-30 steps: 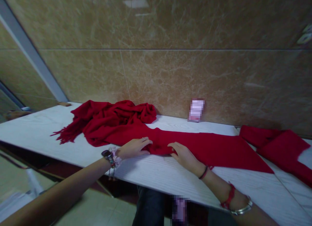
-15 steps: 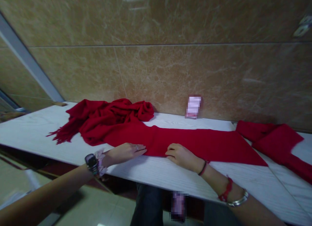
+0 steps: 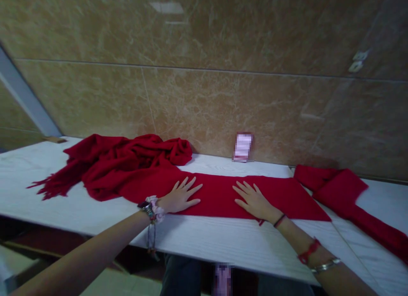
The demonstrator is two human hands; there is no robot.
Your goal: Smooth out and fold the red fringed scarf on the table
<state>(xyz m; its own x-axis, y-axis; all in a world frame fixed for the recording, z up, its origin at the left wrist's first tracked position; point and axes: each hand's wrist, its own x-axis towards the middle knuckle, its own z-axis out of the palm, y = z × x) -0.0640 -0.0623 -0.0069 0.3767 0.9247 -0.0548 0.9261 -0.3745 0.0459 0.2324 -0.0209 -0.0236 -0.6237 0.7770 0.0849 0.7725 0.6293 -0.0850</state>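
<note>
A red scarf (image 3: 216, 198) lies along the white table, its middle stretch folded into a flat band. Its left part is bunched in loose folds, and a fringed end trails toward the left. My left hand (image 3: 180, 197) rests palm down on the band with fingers spread. To the right, my right hand (image 3: 253, 200) also presses flat on the band, fingers apart. Neither hand grips the cloth. Past a slanted edge at the right, another stretch of red cloth (image 3: 338, 187) lies folded; whether it joins the scarf I cannot tell.
The white wood-grain table (image 3: 204, 234) runs against a brown marble wall (image 3: 204, 100). A phone-like item (image 3: 242, 147), blurred out, leans on the wall. A small brown block (image 3: 55, 139) sits at the far left. A socket (image 3: 357, 62) is on the wall at right.
Both hands have gone from bent, gathered fingers at the band's near edge to flat, spread palms on top of it. The camera view has shifted slightly.
</note>
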